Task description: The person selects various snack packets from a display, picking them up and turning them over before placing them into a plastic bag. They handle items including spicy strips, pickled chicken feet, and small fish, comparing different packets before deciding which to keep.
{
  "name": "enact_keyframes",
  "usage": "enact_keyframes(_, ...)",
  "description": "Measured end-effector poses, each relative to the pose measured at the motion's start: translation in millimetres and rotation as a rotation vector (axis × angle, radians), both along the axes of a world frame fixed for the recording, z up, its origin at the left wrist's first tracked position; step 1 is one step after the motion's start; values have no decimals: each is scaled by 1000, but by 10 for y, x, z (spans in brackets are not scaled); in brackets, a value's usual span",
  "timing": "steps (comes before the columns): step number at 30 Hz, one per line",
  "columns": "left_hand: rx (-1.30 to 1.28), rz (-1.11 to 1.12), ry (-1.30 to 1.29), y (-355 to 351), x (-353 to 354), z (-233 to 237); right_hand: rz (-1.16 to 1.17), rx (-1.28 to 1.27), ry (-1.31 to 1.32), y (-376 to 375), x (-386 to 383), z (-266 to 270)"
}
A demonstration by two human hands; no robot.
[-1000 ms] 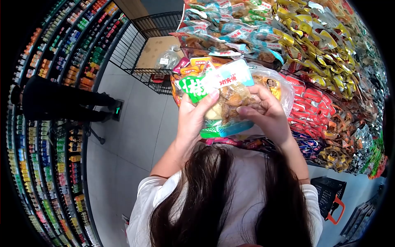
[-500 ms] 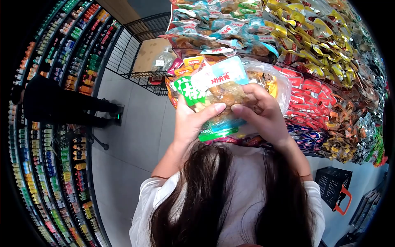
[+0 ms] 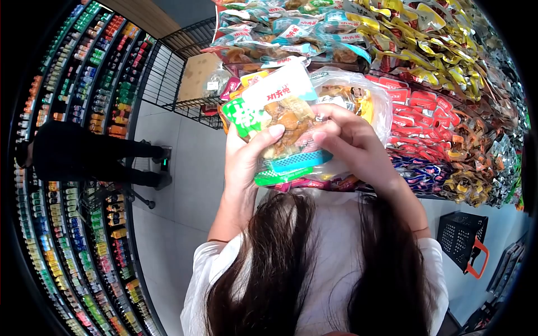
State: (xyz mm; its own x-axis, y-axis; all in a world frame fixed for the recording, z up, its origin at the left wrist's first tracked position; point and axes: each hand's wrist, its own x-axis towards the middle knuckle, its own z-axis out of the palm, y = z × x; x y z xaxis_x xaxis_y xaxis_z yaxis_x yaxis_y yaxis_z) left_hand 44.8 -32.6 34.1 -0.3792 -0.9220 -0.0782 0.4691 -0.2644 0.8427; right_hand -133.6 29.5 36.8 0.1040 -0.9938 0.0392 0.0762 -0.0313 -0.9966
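Note:
A clear vacuum packet of brown food (image 3: 288,120) with a white and pale-blue header is tilted in front of my chest. My left hand (image 3: 244,154) grips its left side, the thumb lying across the front. A green and white snack packet (image 3: 242,116) sits behind it, in the same grip. At the right edge, my right hand (image 3: 356,143) has its thumb and curled fingers closed on the clear packet; its fingertips are partly hidden. Just beyond my right hand lies a clear plastic bag (image 3: 381,103) with a yellow packet inside.
Packed snacks cover the display: yellow packets (image 3: 403,53), red packets (image 3: 423,109) and blue ones (image 3: 420,173). A wire basket (image 3: 162,75) holds a cardboard box (image 3: 196,75). A person in dark clothing (image 3: 73,151) stands by the bottle shelves (image 3: 101,224). A black basket (image 3: 462,238) sits lower right.
The clear packet has shifted left and tilted, with its header swung up. My right thumb has drawn back toward the packet's right edge. My left hand still holds on.

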Motion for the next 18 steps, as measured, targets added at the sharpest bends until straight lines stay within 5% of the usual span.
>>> enact_keyframes(18,8,4,-1,-10,2,11,107,-31,-97,-18,-32,8)
